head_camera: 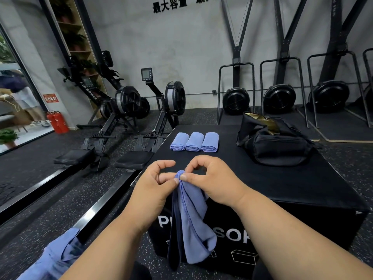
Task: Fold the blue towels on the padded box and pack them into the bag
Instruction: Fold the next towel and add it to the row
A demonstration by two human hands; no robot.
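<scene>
- Presently, left hand and right hand are both pinching one blue towel at its top corner; it is hanging below them.
- Beyond the hands, three folded towels are lying on the padded box, bag beyond the right hand.

A single wide-angle head-worn camera looks forward and down from the person's eye level, close over the left hand and right hand at the near edge of the padded box. Its view reaches the rowing machines and far wall, bowing straight lines at the edges.
</scene>
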